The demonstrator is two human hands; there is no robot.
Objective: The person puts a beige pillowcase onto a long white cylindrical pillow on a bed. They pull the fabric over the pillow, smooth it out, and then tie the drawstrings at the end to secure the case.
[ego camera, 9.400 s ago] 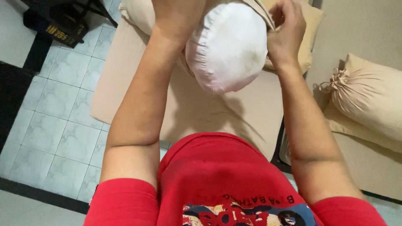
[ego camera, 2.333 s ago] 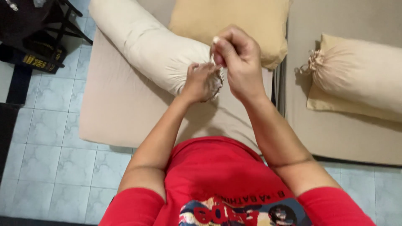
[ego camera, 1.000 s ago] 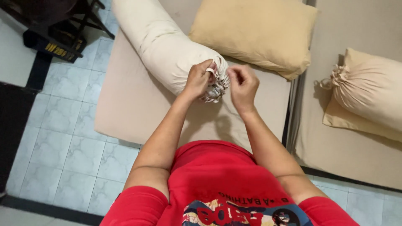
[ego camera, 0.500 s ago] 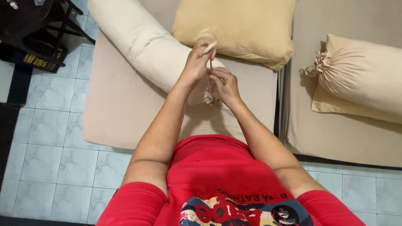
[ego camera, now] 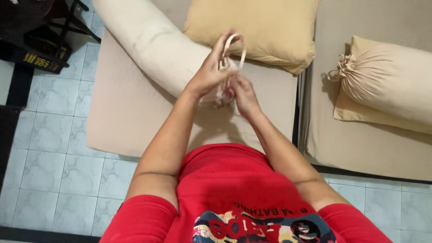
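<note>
My left hand point(ego camera: 210, 72) and right hand point(ego camera: 243, 92) pinch the drawstring point(ego camera: 234, 47) closed at the near end of the cream bolster point(ego camera: 157, 45).

Long cream bolster point(ego camera: 153, 42) on mattress, gathered end's cord point(ego camera: 234, 45) looped.

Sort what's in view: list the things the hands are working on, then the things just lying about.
In hand:
- cream bolster, its gathered end at the hands
- pale tie cord, looped over the left hand
- right hand, pinching the gathered cloth below it

Lying about:
- tan square pillow
- beige bolster with tied end on the other mattress
- beige mattress
- dark stand on the tiled floor
</note>
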